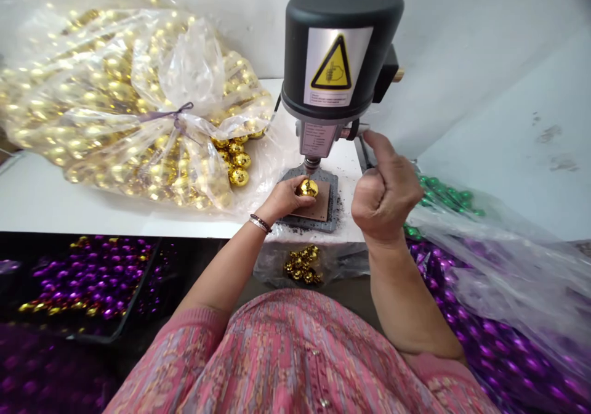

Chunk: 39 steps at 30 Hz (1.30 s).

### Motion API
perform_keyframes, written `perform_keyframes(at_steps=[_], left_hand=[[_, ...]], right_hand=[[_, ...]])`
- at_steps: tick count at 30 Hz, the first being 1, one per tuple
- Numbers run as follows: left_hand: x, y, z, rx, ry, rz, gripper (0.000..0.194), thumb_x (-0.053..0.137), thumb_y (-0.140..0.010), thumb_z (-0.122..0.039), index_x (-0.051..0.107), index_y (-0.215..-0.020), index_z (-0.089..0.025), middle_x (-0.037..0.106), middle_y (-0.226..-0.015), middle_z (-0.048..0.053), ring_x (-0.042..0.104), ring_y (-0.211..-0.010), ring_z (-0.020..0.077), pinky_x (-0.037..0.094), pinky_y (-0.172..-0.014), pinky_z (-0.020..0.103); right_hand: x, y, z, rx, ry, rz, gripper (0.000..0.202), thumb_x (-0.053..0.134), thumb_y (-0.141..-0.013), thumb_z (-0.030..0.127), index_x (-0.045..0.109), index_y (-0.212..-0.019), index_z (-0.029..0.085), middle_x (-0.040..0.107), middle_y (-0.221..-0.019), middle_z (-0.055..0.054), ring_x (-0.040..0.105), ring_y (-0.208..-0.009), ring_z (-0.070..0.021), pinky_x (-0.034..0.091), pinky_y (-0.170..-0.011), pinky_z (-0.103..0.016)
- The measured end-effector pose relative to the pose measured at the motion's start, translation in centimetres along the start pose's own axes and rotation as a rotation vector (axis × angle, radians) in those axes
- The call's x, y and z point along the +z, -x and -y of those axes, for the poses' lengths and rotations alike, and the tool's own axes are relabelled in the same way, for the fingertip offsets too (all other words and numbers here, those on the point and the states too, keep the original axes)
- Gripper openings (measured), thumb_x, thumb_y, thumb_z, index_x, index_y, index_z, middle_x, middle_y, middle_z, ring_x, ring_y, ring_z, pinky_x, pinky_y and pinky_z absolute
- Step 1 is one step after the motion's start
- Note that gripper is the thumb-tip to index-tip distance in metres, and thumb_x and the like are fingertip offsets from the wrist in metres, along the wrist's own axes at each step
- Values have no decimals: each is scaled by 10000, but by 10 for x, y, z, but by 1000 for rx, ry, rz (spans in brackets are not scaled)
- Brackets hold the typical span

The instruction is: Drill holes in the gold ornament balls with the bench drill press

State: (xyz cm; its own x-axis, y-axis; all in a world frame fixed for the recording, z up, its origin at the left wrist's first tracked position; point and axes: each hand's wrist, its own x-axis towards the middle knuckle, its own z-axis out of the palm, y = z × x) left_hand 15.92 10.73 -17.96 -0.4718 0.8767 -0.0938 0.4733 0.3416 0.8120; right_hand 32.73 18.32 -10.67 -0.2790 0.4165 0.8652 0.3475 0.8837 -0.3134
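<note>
My left hand [289, 197] grips a shiny gold ball [308, 188] between thumb and fingers, on the brown board [318, 207] that covers the base of a small drill press [341, 50]. The drill's chuck [312, 164] is right above the ball; I cannot tell whether the bit touches it. To the right of the machine, my right hand [388, 189] is raised with its fingers curled and the index finger crooked against the feed lever [364, 129]. Dark shavings [339, 207] lie around the base.
A large tied clear bag of gold balls [115, 112] covers the table's left side. Several gold balls [302, 265] lie in plastic below the front edge. Purple balls [92, 272] fill a dark crate at lower left. Bags of green balls [450, 195] and purple balls [489, 340] stand at right.
</note>
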Motion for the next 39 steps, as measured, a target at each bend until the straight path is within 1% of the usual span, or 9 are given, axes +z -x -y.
perform_keyframes(at_steps=[12,16,18,23,28,32,34,36,39], left_hand=[[4,-1,4,19,41,-18,613,788,-696,-303,653,-1275,-150,732,-1083,60,657,-972,219,502,-893,308],[5,-1,7,54,40,9,519,764,-724,-321,677,-1207,-152,732,-1005,50,648,-913,212,510,-827,307],[5,-2,9,61,46,10,512,767,-721,-322,678,-1198,-160,731,-1000,44,649,-911,210,513,-821,303],[5,0,8,45,38,-11,593,790,-701,-325,656,-1263,-189,725,-1106,49,655,-997,225,503,-926,333],[-4,19,4,52,123,8,566,753,-742,-320,643,-1277,-172,730,-1091,47,660,-980,203,513,-893,308],[-18,43,6,41,189,239,656,802,-707,-365,635,-1312,-175,749,-1071,74,676,-919,202,532,-815,305],[-27,49,10,52,209,280,687,811,-706,-385,622,-1339,-195,740,-1141,94,678,-896,194,535,-802,306],[-39,47,17,43,164,142,611,753,-777,-408,625,-1335,-195,723,-1190,111,673,-893,190,533,-824,317],[-60,32,33,-55,-65,-279,439,584,-907,-330,631,-1304,-149,702,-1205,153,652,-1032,243,500,-935,369]], right_hand=[[24,22,-22,-112,11,-152,440,368,-863,182,673,-1178,223,748,-993,-61,648,-762,-177,546,-801,-366],[31,30,-28,-199,-104,-153,430,387,-855,150,668,-1168,234,742,-910,-39,652,-752,-171,539,-754,-349],[29,29,-24,-160,-153,-150,392,385,-873,167,692,-1109,224,729,-874,-37,652,-757,-169,530,-729,-339],[7,-27,6,91,-264,-200,399,346,-933,232,742,-931,183,647,-723,-18,610,-696,-117,481,-678,-281],[1,-99,8,306,-448,-39,428,368,-925,256,747,-792,109,618,-667,-4,587,-687,-92,466,-726,-287],[9,-108,-2,348,-521,-57,440,384,-920,299,763,-777,127,633,-663,15,566,-678,-72,428,-701,-269],[10,-105,-2,365,-559,-78,435,383,-911,291,767,-773,139,634,-649,28,557,-658,-61,417,-687,-265],[11,-102,-1,380,-591,-89,432,382,-901,288,764,-750,153,638,-640,41,551,-644,-55,410,-677,-266],[11,-102,-2,380,-594,-92,417,400,-890,322,762,-748,171,638,-644,58,541,-646,-51,399,-668,-264]])
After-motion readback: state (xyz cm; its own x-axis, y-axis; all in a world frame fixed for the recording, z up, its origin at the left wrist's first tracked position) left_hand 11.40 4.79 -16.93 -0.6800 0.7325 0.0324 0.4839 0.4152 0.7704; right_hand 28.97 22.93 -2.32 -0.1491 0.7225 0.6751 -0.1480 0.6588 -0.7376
